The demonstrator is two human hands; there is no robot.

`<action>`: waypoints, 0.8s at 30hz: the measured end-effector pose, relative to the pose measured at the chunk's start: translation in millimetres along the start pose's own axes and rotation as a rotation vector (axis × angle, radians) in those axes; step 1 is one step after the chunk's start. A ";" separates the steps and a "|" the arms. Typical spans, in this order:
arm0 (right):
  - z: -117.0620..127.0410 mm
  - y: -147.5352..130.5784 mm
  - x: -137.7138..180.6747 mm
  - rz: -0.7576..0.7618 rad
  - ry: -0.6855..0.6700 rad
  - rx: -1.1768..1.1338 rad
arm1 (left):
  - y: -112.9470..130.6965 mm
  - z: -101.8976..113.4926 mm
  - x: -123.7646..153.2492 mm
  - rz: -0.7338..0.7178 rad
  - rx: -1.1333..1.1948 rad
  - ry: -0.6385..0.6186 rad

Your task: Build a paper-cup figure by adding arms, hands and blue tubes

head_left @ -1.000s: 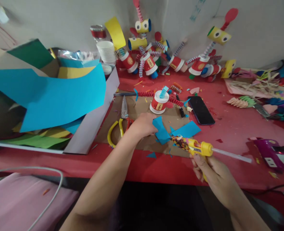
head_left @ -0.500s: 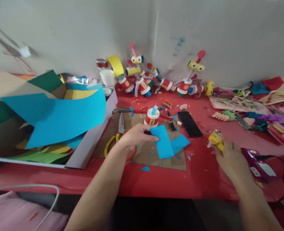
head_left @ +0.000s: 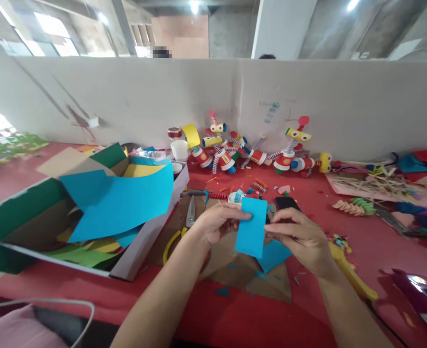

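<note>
My left hand (head_left: 220, 222) pinches a blue paper rectangle (head_left: 251, 234) by its left edge. At the opposite edge, my right hand (head_left: 300, 237) has its thumb and fingers closed on the same piece, which stands upright above the table. A second blue paper piece (head_left: 274, 255) lies on the brown cardboard (head_left: 231, 275) beneath. Partly hidden behind the held paper is a small paper cup (head_left: 236, 197) with a red coiled paper arm (head_left: 218, 196). To the right of my right hand lies a yellow glue gun (head_left: 351, 275) with a black cord.
A box (head_left: 126, 268) of coloured paper stands at left. Scissors (head_left: 191, 212) and a phone (head_left: 286, 203) lie nearby. Several cup figures (head_left: 224, 159) line the wall. Paper strips (head_left: 365, 181) and a purple device (head_left: 418, 295) are at right.
My right hand has let go of the yellow glue gun and moved left to the blue paper. My left hand has raised that paper. The camera has tilted up.
</note>
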State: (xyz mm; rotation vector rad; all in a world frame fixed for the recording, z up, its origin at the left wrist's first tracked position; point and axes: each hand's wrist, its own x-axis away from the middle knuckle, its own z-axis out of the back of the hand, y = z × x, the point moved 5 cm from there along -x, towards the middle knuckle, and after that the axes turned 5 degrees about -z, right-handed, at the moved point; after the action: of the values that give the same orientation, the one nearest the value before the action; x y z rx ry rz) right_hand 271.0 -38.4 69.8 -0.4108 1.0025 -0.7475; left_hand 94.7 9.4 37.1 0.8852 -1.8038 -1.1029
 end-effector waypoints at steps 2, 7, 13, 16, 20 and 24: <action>-6.7 2.3 0.9 0.053 0.000 -0.014 | -9.9 -0.6 -1.3 0.068 0.169 -0.016; -13.8 0.7 13.2 0.095 -0.028 0.022 | -27.5 3.1 -3.5 0.082 0.185 0.034; -13.8 5.8 15.6 -0.035 -0.003 -0.032 | -23.5 4.2 -2.3 -0.059 0.144 0.090; -15.8 9.2 18.1 -0.086 0.012 -0.087 | -23.2 3.9 -2.2 -0.004 0.215 0.054; -17.2 13.8 22.2 -0.166 0.064 -0.140 | -25.3 5.0 -3.2 0.088 0.272 0.022; -16.8 17.8 23.5 -0.263 0.174 -0.189 | -26.8 3.3 -6.2 -0.001 0.282 0.040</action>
State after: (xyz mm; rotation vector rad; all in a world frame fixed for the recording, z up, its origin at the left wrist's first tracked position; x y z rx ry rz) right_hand 270.6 -42.9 36.2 -0.6590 1.2017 -0.9403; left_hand 98.1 6.0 9.9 1.0646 -1.9549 -0.8368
